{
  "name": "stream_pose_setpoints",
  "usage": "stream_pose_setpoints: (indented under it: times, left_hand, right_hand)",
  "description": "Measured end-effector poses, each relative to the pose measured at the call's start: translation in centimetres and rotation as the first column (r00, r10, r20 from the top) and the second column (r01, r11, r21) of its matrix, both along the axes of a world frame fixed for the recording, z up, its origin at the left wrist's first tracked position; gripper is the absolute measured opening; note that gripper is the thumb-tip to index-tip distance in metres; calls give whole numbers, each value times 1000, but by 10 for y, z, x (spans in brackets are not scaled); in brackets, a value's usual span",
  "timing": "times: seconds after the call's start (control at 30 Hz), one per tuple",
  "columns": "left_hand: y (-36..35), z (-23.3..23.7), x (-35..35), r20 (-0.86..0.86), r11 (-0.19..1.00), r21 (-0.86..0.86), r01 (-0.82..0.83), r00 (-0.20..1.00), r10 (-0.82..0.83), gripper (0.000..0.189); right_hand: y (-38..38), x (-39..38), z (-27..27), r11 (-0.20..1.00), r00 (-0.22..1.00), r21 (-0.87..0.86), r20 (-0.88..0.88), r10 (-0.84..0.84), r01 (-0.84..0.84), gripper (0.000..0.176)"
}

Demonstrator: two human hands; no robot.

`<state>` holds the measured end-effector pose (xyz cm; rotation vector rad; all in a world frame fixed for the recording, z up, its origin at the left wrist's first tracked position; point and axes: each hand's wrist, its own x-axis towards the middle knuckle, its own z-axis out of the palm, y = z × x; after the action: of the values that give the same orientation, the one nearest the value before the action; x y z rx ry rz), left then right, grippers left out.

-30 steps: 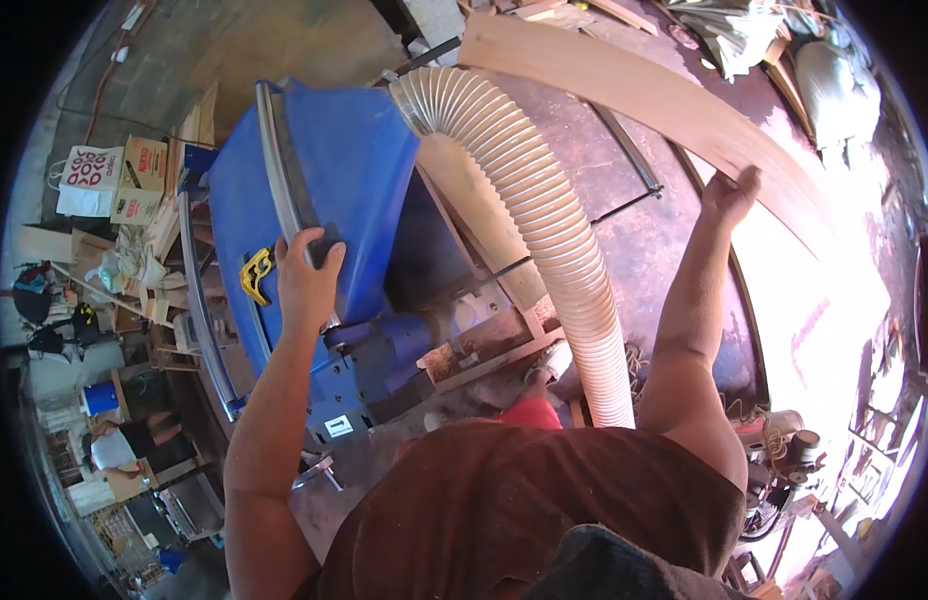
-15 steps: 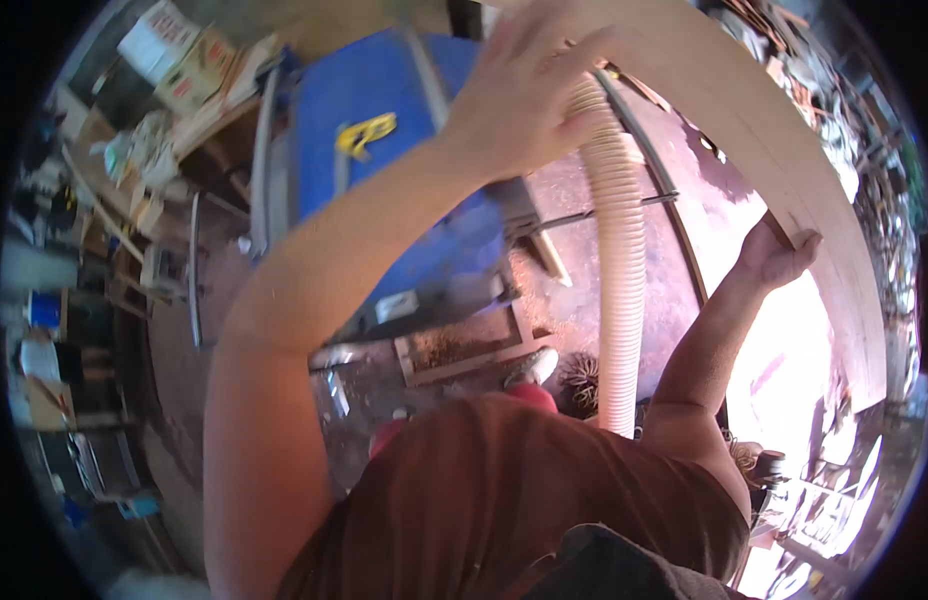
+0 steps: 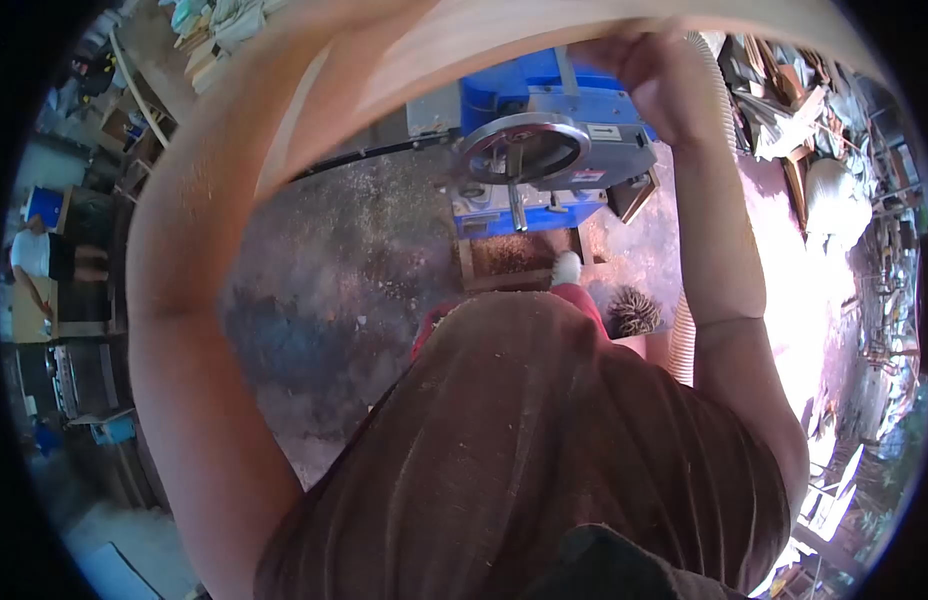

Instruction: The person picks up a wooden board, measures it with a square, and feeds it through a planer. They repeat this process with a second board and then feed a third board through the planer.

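Observation:
A long, pale wooden board (image 3: 504, 30) stretches across the top of the head view, its shape bowed by the lens. My right hand (image 3: 656, 85) is raised to the board's near edge, fingers curled against it from below. At the top left, my left arm reaches up to the board; my left hand (image 3: 384, 18) is blurred and cut off by the frame edge, so its fingers do not show. Below the board stands a blue machine (image 3: 534, 78) with a metal handwheel (image 3: 524, 148) facing me.
A ribbed hose (image 3: 682, 340) runs down on the right. On the floor sit a wooden frame with shavings (image 3: 467, 262) and a brown bristly bundle (image 3: 634, 312). Wood scraps (image 3: 784, 110) are piled at right. Another person (image 3: 32, 255) is at far left.
The board has swung from the right side to across the top of the view. My left hand has risen toward it, my right hand moved up and left. The machine's handwheel side now shows.

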<state>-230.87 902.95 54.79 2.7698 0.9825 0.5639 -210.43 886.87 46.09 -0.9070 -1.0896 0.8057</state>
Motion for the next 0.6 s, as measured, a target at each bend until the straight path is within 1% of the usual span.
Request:
stream_pose_setpoints:
  times: [0.03,0.07,0.1,0.13,0.17,0.2,0.23,0.27,0.3,0.33,0.4,0.43,0.47,0.5,0.53,0.57,0.6]
  left_hand:
    - [34,-32,-27,-13,966,-258,-25,1000,23,68]
    - [63,-67,-50,-33,869,-493,-46,999,35,58]
    - [66,-93,-70,100,833,-552,-16,991,86,58]
    - [59,-121,-94,224,790,-613,20,963,149,60]
    - [57,-148,-112,290,804,-595,-7,931,223,61]
    - [64,-179,-126,314,786,-619,-10,913,259,62]
    - [69,-211,-143,325,761,-649,-17,898,298,63]
    - [68,-233,-157,324,706,-708,-13,883,340,61]
    - [66,-250,-168,321,648,-762,-3,867,382,60]
    - [64,-267,-177,328,651,-759,4,866,377,60]
    - [58,-297,-198,392,593,-801,87,824,409,53]
    - [55,-306,-206,394,591,-801,94,826,403,53]
    - [50,-313,-214,390,536,-839,94,791,472,50]
    - [48,-321,-225,377,480,-872,95,756,534,47]
    - [49,-336,-239,378,481,-871,100,763,524,47]
    - [56,-355,-252,420,495,-860,122,719,554,47]
    - [55,-365,-261,454,502,-854,138,669,588,46]
  right_hand:
    - [4,2,-14,988,864,-154,499,67,12,45]
    - [-6,-14,-17,902,787,-425,583,202,84,47]
    - [-17,-30,-19,745,702,-640,618,353,189,52]
    - [-23,-32,-61,684,539,-606,763,356,407,49]
    - [-21,-28,-120,674,200,-554,823,532,489,48]
    - [-43,-26,-210,829,399,-365,897,191,423,45]
    - [-37,-48,-249,766,599,-507,775,203,396,40]
    - [-15,-67,-277,671,874,-673,479,74,312,36]
    - [7,-85,-290,596,987,-787,116,-108,158,32]
    - [24,-101,-285,599,986,-783,123,-112,166,32]
    - [39,-128,-260,648,988,-760,-52,-145,55,26]
    - [32,-108,-233,695,989,-719,-122,-80,-33,31]
    - [15,-80,-190,732,982,-670,-189,-10,-121,43]
    - [-10,-69,-123,658,990,-753,-95,-109,0,34]
    - [-27,-34,-117,710,989,-694,-145,22,-118,33]
    - [-42,5,-160,635,978,-771,167,127,49,34]
    - [-41,4,-201,606,930,-773,337,144,186,29]
